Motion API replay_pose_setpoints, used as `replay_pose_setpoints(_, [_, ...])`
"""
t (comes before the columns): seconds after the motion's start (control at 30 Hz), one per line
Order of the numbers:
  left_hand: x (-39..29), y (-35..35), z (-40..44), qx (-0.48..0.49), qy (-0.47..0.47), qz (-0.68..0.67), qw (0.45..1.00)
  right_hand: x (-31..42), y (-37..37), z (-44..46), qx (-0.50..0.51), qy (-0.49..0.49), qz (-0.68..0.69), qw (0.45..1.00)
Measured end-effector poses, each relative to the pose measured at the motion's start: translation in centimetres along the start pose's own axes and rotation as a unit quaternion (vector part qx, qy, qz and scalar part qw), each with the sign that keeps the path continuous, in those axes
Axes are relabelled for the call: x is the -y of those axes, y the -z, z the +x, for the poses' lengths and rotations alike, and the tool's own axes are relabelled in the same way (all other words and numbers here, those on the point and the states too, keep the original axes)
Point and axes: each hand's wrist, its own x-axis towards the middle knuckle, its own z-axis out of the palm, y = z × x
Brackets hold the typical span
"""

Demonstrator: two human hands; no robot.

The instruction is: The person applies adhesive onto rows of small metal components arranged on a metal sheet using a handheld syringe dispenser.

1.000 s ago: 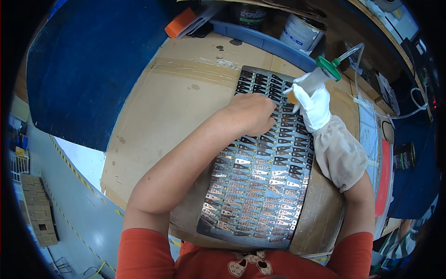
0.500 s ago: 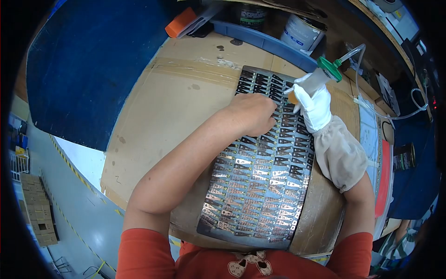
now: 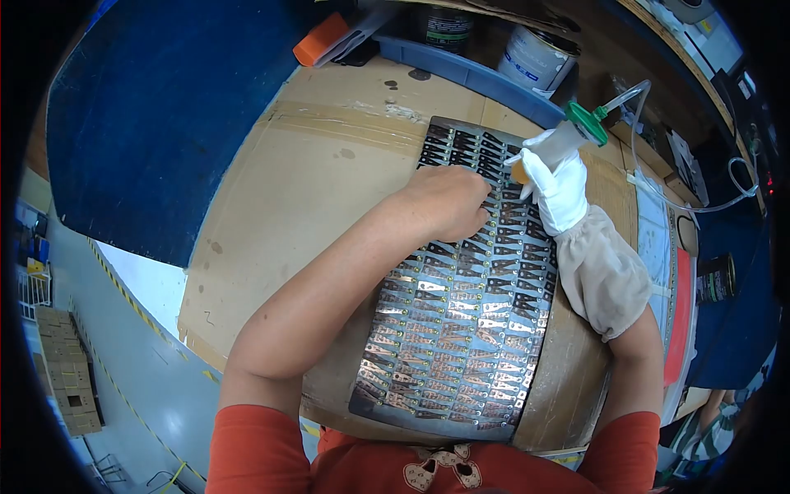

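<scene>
A dark metal plate point(image 3: 387, 409) carries many rows of small copper-coloured metal pieces point(image 3: 494, 309), with yellowish dots along them. My right hand point(image 3: 561, 188), in a white glove with a beige sleeve cover, is wrapped round a clear dispensing syringe point(image 3: 555, 145). The syringe is tilted over the plate's upper right; its green cap point(image 3: 586, 123) joins a clear hose, and an orange part shows by my fingers. Bare, my left hand point(image 3: 451, 202) is closed over the upper middle rows, left of the syringe. Its fingertips and anything in them are hidden.
Brown cardboard point(image 3: 304, 181) lies under the plate. Behind it stands a blue tray point(image 3: 461, 70) with a white-grey can point(image 3: 535, 62) and a dark can. The clear hose point(image 3: 632, 136) loops at right. A dark blue panel point(image 3: 164, 115) rises at left.
The green cap end of the syringe has tipped very slightly to the right. Both hands and the plate stay in nearly the same place.
</scene>
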Motion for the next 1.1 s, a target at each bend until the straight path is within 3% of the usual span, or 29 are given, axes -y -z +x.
replay_pose_setpoints(0.27, [0.0,0.0,0.1,0.000,0.002,0.000,1.000,0.1,0.2,-0.1,0.035,0.010,0.027,0.999])
replay_pose_setpoints(0.77, [0.3,0.7,0.8,-0.004,0.019,-0.004,1.000,-0.7,-0.2,1.1,-0.022,0.053,0.012,0.998])
replay_pose_setpoints(1.1, [0.2,0.9,1.1,0.005,0.016,0.022,1.000,-0.5,-0.1,1.0,-0.014,0.025,-0.008,1.000])
